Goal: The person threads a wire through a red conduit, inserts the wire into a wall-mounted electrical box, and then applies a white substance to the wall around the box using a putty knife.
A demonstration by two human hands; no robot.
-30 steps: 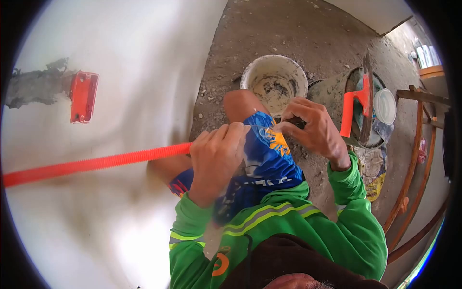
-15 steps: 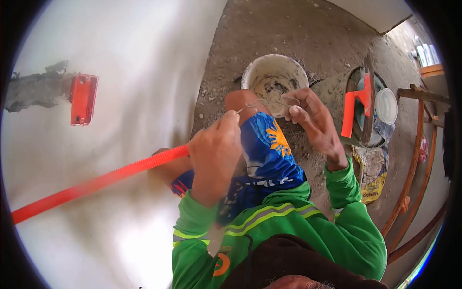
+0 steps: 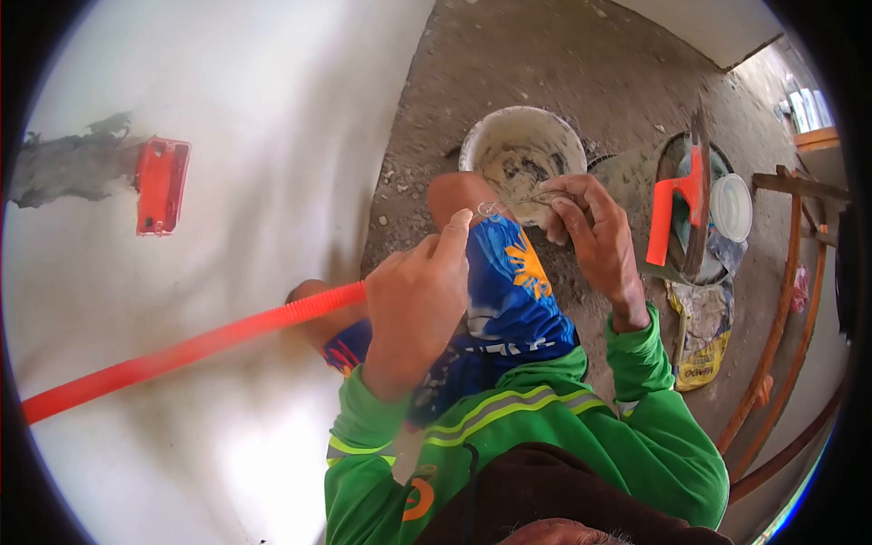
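My left hand [image 3: 413, 304] grips the near end of an orange corrugated conduit [image 3: 182, 350] that runs off to the lower left across the white wall. My right hand [image 3: 590, 232] pinches a thin grey wire [image 3: 509, 204] bent into a small loop, held just above my knee. The wire runs from my right fingers back toward my left hand at the conduit's end. Both arms wear green sleeves, and blue printed shorts [image 3: 509, 291] lie under the hands.
An orange electrical box [image 3: 161, 184] is set into a chiselled grey channel in the white wall [image 3: 227, 109]. On the dirt floor stand a white bucket [image 3: 522, 150] with mortar residue, an orange-handled trowel [image 3: 672, 209], a white lid [image 3: 729, 207] and a sack [image 3: 699, 336]. Wooden poles [image 3: 781, 300] lean at right.
The conduit has swung downward at its far end. My right hand lifted away from my left, drawing the wire out, and now holds its looped end closer to the knee.
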